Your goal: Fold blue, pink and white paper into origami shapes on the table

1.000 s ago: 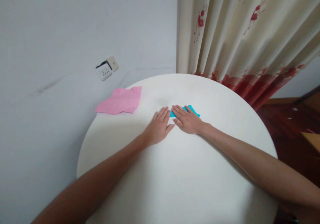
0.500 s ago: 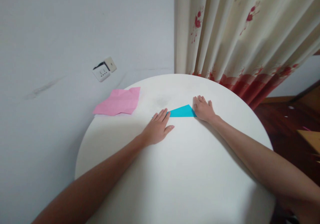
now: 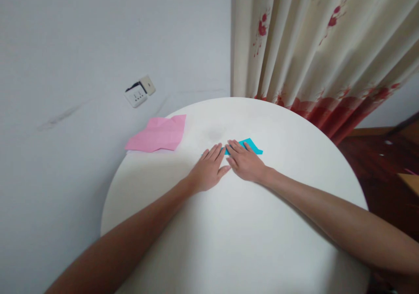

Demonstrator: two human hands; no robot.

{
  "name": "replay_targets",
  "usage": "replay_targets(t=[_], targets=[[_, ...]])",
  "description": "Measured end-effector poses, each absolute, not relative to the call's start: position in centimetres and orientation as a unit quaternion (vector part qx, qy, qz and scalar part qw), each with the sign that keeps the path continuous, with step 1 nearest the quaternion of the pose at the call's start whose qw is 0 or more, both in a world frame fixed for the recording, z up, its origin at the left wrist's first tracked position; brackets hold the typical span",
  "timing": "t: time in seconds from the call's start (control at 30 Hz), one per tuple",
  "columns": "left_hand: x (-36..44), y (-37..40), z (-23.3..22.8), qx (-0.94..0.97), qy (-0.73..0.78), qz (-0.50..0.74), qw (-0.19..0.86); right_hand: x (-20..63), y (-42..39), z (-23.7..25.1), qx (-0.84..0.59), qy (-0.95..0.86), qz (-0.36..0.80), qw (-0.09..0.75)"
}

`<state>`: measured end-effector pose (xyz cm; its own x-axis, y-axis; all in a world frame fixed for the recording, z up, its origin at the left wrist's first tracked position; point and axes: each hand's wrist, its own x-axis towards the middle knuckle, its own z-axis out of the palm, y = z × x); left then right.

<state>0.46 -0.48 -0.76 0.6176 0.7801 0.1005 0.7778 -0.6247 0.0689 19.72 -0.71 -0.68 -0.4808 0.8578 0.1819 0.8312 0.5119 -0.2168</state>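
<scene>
Most of the blue paper (image 3: 250,146) is hidden under the right hand (image 3: 245,163); only a narrow strip and a pointed corner are seen beyond the fingers and to the right of them, so its full shape cannot be made out. Whether it is folded under the palm cannot be told. Both forearms are cut off by the lower edge of the view, and the near rim of the round white worktop (image 3: 235,241) is cut off there as well.

The right hand is laid flat and open, fingers stretched out and pressed down on the blue paper — nothing is gripped. The left hand (image 3: 207,169) is likewise spread flat, palm down on the worktop, its fingertips just beside the paper's left end and its thumb touching or nearly touching the right hand; whether the paper itself is touched by it cannot be told.

A creased pink paper (image 3: 157,133) is seen well to the left of the left hand, lying at the worktop's edge. Beyond it, on the wall, a wall socket (image 3: 140,91) is mounted — no writing on it can be read. A cream curtain (image 3: 314,53) with red flower print hangs behind the hands, to the right.
</scene>
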Motion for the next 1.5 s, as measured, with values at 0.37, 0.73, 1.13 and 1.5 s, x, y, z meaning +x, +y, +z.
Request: replay_targets(t=[0.37,0.73,1.13,1.5], targets=[[0.3,-0.3,-0.8,0.900,0.429,0.069,0.034,20.0,-0.4,-0.7,-0.492,-0.860,0.045,0.128],[0.3,-0.2,-0.5,0.900,0.428,0.065,0.043,20.0,-0.3,-0.8,-0.486,-0.862,0.045,0.137],[-0.6,1.5,-0.5,0.889,0.429,0.157,0.014,20.3,-0.3,-0.6,-0.485,-0.862,0.051,0.139],[-1.5,2.4,0.3,0.863,0.465,0.193,0.031,20.4,-0.4,-0.3,-0.483,-0.862,0.051,0.146]])
